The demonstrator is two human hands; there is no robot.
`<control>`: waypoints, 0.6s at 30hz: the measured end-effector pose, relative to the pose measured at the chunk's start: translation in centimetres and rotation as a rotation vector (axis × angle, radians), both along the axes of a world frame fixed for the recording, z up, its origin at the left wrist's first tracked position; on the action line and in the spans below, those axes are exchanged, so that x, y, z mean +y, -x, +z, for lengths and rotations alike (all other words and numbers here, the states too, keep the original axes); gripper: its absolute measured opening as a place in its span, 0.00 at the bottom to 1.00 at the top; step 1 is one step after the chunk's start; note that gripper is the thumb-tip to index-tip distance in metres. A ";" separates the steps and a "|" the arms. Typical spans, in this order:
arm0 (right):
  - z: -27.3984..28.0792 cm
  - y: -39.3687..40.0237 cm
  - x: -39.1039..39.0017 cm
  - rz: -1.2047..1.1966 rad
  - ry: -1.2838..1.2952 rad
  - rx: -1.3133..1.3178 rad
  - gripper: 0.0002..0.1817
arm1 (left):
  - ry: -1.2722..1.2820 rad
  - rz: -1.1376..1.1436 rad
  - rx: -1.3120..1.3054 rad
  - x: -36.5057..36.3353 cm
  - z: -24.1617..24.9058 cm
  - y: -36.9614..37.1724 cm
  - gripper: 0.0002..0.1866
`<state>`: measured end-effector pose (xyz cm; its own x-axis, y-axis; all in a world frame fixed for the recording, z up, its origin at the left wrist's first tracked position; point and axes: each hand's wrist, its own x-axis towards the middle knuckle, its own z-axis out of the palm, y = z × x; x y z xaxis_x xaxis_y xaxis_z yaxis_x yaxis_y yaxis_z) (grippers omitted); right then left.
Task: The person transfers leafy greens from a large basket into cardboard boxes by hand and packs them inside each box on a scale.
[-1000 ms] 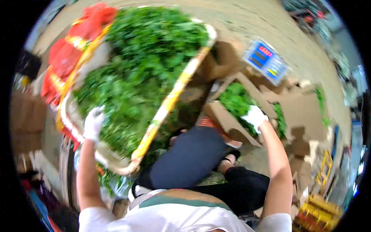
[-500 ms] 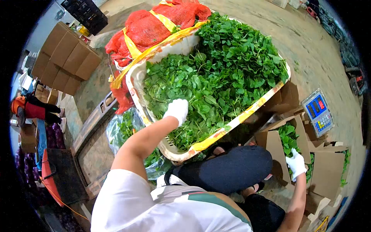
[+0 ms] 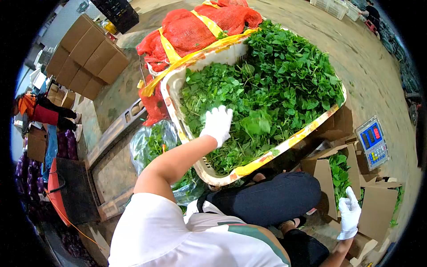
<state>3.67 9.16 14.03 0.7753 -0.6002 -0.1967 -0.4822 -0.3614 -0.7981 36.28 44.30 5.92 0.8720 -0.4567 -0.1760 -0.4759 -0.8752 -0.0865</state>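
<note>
Fingers of the left hand [image 3: 218,124] have spread since the earlier frame, and the right hand has drawn nearer; on the left, the left hand lies wide open on leafy greens [image 3: 289,84] in the white tub [image 3: 169,103], nothing visibly gripped; these sprigs point variously; handling leaves seems the present step, and gripping stems would call for curling those fingers; on the right, loosely open, apparently unladen, the right hand [image 3: 350,213] is beside the bunch [image 3: 339,173] in the carton [image 3: 324,180], its long axis near to far.

Brown floor [image 3: 291,17], stacked cartons [image 3: 89,55] beside black crates [image 3: 116,14], pale wall [image 3: 70,15] behind.
</note>
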 end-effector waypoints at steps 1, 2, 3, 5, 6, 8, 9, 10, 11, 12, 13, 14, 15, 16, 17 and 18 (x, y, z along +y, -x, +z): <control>0.1 -0.1 0.2 0.012 0.012 0.016 0.27 | 0.024 0.041 -0.114 0.4 -0.7 -0.5 0.43; -0.2 0.1 -0.1 0.021 0.021 0.035 0.28 | 0.013 0.084 -0.055 0.6 -1.0 -0.6 0.42; -0.3 0.3 -0.1 0.022 0.020 0.032 0.28 | 0.002 0.128 0.005 0.9 -1.4 -0.7 0.42; -0.3 0.2 -0.1 0.011 -0.044 0.079 0.29 | -0.014 0.133 0.258 1.6 -4.1 -1.2 0.38; -0.5 0.1 -0.1 -0.023 -0.024 0.150 0.30 | 0.014 0.034 0.192 1.7 -4.8 -1.0 0.32; -1.0 0.3 -0.4 -0.004 -0.028 0.165 0.30 | 0.009 -0.007 0.409 1.2 -1.3 -0.4 0.32; -1.2 0.3 -0.5 0.014 -0.031 0.184 0.30 | -0.001 -0.020 0.528 1.0 0.4 -0.4 0.34; -1.1 0.2 -0.6 0.007 -0.059 0.205 0.30 | 0.070 -0.015 0.545 1.4 1.1 -0.8 0.37; -1.2 0.2 -0.8 0.013 -0.059 0.206 0.30 | 0.142 -0.010 0.559 2.1 1.5 -1.8 0.40; -1.3 0.3 -1.2 0.038 -0.014 0.179 0.30 | 0.234 -0.007 0.556 2.9 1.2 -3.6 0.43; -1.4 0.6 -1.7 0.061 0.031 0.152 0.29 | 0.449 0.027 0.570 3.8 0.3 -6.0 0.37; -1.8 0.9 -2.1 0.065 0.045 0.107 0.28 | 0.556 0.003 0.239 4.5 0.2 -7.5 0.27; -2.0 1.2 -2.4 0.061 0.045 0.105 0.28 | 0.480 0.253 0.223 4.1 3.2 -8.5 0.20; -2.2 1.5 -2.7 0.061 0.039 0.068 0.28 | 0.345 0.352 0.039 4.7 3.4 -10.1 0.19; -2.2 1.7 -2.8 0.060 0.034 0.033 0.27 | 0.275 0.410 -0.074 5.9 2.2 -11.9 0.22; -1.3 1.3 -2.0 0.005 -0.066 0.016 0.27 | 0.289 0.458 -0.123 7.2 0.6 -13.2 0.27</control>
<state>2.38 7.17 12.68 0.7747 -0.5816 -0.2483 -0.4934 -0.3103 -0.8126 49.48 51.47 6.57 0.9990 -0.0407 0.0156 -0.0427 -0.9866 0.1575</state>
